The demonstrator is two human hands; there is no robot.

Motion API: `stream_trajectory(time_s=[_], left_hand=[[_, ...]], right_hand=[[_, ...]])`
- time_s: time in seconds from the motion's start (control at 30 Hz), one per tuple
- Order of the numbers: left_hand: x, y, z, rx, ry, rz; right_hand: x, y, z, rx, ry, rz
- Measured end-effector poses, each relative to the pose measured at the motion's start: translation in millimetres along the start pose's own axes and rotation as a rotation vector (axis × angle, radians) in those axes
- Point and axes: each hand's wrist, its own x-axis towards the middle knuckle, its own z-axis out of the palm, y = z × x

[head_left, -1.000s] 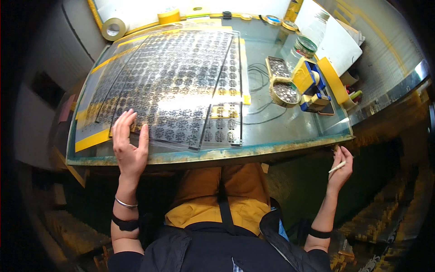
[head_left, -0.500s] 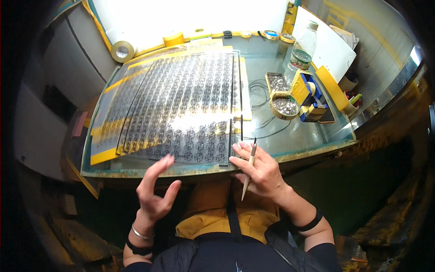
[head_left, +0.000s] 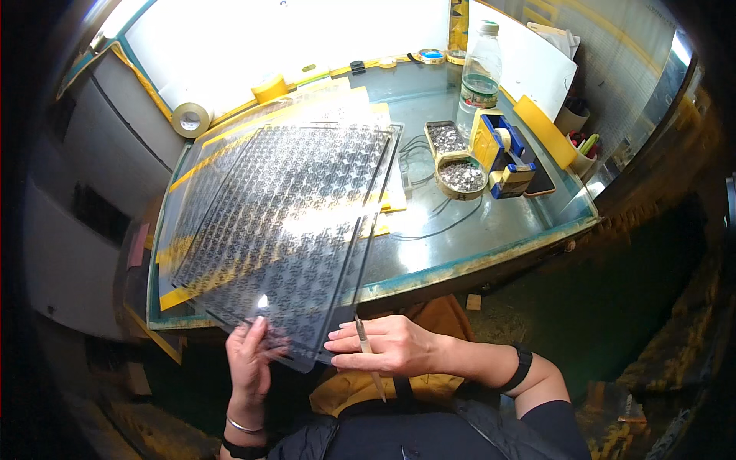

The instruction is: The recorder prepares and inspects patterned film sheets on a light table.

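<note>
Left hand (head_left: 247, 356) pinches the sheet (head_left: 295, 264), stretching back across the bench's (head_left: 460, 267) front edge; half-curled right hand (head_left: 395, 345) holds a thin stick (head_left: 363, 337).

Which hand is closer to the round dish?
Right. The right hand is below and left of the round dish in view, at the near corner of the patterned sheet; the left hand is farther left, holding the sheet's near edge.

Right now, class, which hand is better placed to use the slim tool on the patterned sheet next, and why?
Right hand, probably: it holds the slim tool near a corner of the patterned sheet, whose near edge the left hand grips.
</note>
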Motion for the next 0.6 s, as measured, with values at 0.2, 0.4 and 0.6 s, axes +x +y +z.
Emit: stream_trajectory(time_s=[0.2,0.4,0.6], left_hand=[[3.6,43.8,-47.9,0.033,0.206,0.218],[11.7,42.7,-112.6,-0.062,0.146,0.347],[23.2,35.4,-142.1,-0.076,0.085,0.367]], right_hand=[[0.8,19.5,-51.5,-0.144,0.177,0.234],[-10.9,43.9,-86.0,-0.259,0.495,0.535],[-13.9,50.5,-85.8,-0.124,0.634,0.702]])
